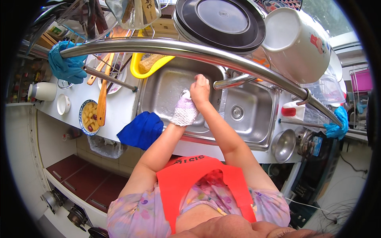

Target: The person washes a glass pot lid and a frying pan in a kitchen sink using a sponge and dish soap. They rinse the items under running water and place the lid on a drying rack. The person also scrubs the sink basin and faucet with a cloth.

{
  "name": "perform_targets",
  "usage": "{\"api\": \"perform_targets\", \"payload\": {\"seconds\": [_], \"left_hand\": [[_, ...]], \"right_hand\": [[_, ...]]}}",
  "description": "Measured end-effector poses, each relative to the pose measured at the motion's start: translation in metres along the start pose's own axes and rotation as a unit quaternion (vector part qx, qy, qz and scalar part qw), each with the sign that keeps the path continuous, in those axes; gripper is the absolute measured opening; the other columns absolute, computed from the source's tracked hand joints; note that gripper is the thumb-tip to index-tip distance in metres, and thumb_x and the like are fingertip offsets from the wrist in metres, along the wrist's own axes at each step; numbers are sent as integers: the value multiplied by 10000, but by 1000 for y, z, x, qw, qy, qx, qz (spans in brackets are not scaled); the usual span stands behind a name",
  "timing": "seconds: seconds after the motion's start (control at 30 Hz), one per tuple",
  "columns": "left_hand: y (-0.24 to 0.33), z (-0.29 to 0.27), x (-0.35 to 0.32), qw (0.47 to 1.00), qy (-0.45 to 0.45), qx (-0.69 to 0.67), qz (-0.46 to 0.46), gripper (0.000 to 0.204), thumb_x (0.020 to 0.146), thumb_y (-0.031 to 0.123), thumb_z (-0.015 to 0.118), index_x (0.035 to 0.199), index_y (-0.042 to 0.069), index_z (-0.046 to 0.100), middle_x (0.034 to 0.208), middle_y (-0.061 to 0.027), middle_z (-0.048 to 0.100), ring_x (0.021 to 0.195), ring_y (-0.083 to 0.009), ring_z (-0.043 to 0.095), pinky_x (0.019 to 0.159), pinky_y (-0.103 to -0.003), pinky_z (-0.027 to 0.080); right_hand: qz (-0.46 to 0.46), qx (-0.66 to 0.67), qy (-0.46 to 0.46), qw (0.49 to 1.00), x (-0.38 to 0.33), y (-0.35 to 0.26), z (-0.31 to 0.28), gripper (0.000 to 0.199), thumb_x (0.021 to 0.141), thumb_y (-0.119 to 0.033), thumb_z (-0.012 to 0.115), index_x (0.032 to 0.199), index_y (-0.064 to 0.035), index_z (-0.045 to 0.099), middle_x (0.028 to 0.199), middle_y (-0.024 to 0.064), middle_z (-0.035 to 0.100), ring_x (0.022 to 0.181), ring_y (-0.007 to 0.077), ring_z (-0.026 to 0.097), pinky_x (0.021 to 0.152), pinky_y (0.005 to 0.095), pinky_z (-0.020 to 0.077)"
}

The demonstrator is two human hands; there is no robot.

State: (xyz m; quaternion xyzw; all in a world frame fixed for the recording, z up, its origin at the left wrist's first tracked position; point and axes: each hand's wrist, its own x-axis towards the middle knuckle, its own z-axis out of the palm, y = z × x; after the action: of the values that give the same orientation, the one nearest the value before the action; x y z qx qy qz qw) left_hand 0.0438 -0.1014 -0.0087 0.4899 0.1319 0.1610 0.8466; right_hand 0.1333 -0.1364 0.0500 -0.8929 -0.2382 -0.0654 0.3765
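A white-and-pinkish knitted mitt (185, 112) covers my left hand (184, 107) down to the wrist, over the left basin of the steel sink (158, 85). Its fingers are hidden by the knit and by my other hand. My right hand (200, 89) is closed at the far end of the mitt, fingers curled against it. Just right of it, the tap spout (234, 81) reaches over the sink. A dark blue cloth (141, 130) hangs over the counter edge beside my left forearm.
A steel rail (166, 46) crosses above the sink, with blue gloves (67, 61) at its left end. A yellow basket (139, 65) sits at the sink's far left. Left stands a bowl of cut fruit (88, 117) with a wooden spatula (102, 104). A metal bowl (283, 146) is at right.
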Motion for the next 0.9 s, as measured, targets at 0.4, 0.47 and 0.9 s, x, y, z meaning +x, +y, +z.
{"api": "perform_targets", "payload": {"seconds": [0.4, 0.47, 0.9], "left_hand": [[43, 27, -3, 875, 27, -429, -222, 389, 943, 234, 390, 1317, 126, 392, 1335, -82, 435, 1199, -213, 445, 1048, -349, 337], [-33, -27, 12, 737, -318, -594, 51, 309, 948, 257, 416, 1206, 115, 508, 1153, -49, 576, 1132, -183, 502, 1000, -354, 386], [20, -2, -8, 828, -98, -536, -130, 341, 946, 299, 395, 1208, 112, 507, 1219, -104, 528, 1139, -236, 500, 1015, -400, 372]], "right_hand": [[-17, 33, -43, 998, -21, -15, -20, 158, 743, -23, 527, 901, -28, 519, 860, 187, 573, 849, 357, 551, 739, 449, 436], [-49, 172, -98, 979, -61, -57, -18, 134, 708, -12, 511, 841, -25, 506, 805, 178, 542, 807, 362, 544, 712, 465, 436], [6, 117, -82, 990, -57, -29, -3, 134, 759, -63, 515, 890, -32, 522, 835, 209, 567, 838, 387, 539, 750, 467, 428]]}}
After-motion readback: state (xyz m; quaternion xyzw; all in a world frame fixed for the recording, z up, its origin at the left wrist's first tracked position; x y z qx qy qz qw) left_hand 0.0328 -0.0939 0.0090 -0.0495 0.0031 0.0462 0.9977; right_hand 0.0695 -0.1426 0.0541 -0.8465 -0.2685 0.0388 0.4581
